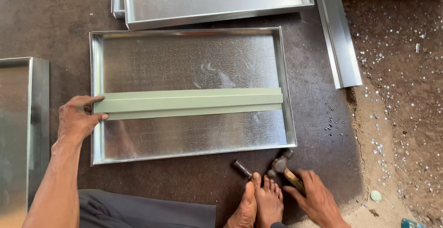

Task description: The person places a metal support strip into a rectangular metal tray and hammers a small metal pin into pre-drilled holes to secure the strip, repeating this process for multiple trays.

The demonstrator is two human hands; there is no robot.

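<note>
A shallow galvanised metal tray (286, 117) lies flat on a dark mat in the middle of the view. A pale green folded metal strip (189, 103) lies across its width. My left hand (78, 119) holds the strip's left end at the tray's left rim, thumb and fingers pinching it. My right hand (316, 198) reaches down at the lower right and closes around the wooden handle of a hammer (281, 163), whose head rests on the mat just below the tray. A short dark metal punch (241, 168) lies beside the hammer head. My bare foot (260, 200) rests next to the hammer.
Another tray (217, 18) lies beyond the first, a third (39, 103) at the left edge. A long folded metal channel (339, 39) lies at the right. Sandy ground (401, 94) to the right is strewn with small metal bits; small dark rivets (334, 122) lie on the mat (318, 62).
</note>
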